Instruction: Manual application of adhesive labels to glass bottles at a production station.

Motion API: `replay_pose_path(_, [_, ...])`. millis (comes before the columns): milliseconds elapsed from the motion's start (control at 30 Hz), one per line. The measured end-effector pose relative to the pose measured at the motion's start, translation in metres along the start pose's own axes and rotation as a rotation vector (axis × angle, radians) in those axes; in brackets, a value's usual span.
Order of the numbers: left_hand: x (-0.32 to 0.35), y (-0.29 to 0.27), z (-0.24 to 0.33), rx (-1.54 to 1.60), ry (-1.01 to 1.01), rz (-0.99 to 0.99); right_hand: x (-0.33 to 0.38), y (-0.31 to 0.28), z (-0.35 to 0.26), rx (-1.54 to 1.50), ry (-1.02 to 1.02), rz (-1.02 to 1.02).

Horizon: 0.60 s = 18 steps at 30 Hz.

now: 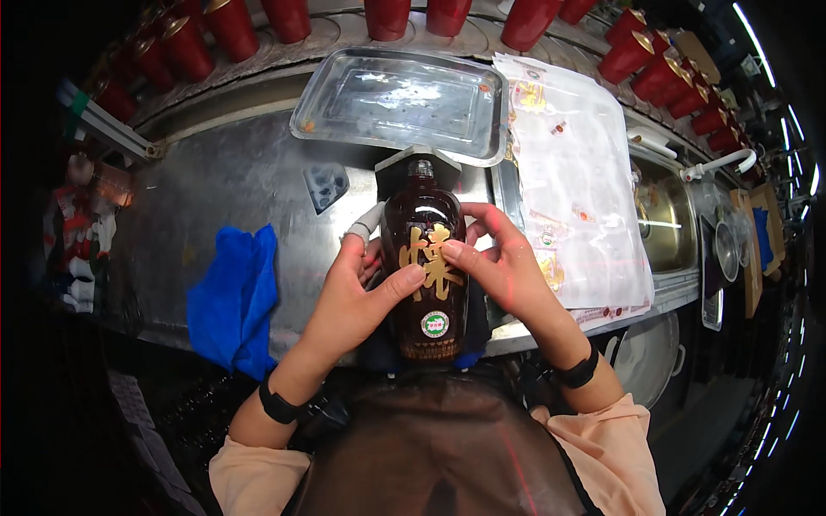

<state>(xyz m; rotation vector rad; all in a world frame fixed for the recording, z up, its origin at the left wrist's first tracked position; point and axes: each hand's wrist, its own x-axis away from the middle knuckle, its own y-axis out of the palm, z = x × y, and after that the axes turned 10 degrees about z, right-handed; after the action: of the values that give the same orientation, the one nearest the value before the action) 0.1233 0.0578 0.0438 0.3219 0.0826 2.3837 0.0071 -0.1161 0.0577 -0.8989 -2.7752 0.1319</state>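
A dark reddish-brown glossy bottle (423, 219) lies or leans in front of me, its neck pointing away from me toward an angular grey rest (391, 172). Large gold lettering covers its front, with a round green-and-white emblem below. My left hand (361, 275) grips the bottle's left side, its thumb on the gold decoration and a pale wrap around one finger. From the right side my right hand (503, 258) holds the bottle too, thumb pressing the gold decoration and fingers along the shoulder. What supports the bottle underneath is mostly hidden.
A clear shallow tray (400, 103) stands behind the bottle. To the right lie printed decal sheets (581, 181); a blue cloth (232, 297) hangs over the metal table's front edge at left. Red bottles (232, 30) line a conveyor along the back. A basin of liquid (667, 215) sits far right.
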Motion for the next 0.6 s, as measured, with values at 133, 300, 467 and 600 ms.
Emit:
replay_pose_path(133, [-0.0011, 0.0014, 0.0013, 0.045, -0.003, -0.019, -0.0029, 0.0017, 0.0039, -0.06, 0.01, -0.018])
replay_pose_path(300, [-0.0018, -0.0001, 0.0032, 0.036, -0.015, -0.025, -0.0063, 0.0016, 0.0085, -0.091, 0.008, -0.012])
replay_pose_path(467, [-0.0023, -0.0011, 0.0003, 0.023, 0.02, -0.017, -0.009, 0.0024, 0.0084, -0.08, 0.005, -0.022])
replay_pose_path(600, [-0.0012, 0.0002, -0.0011, 0.037, 0.03, -0.014, -0.0075, 0.0004, 0.0087, -0.031, 0.001, -0.015])
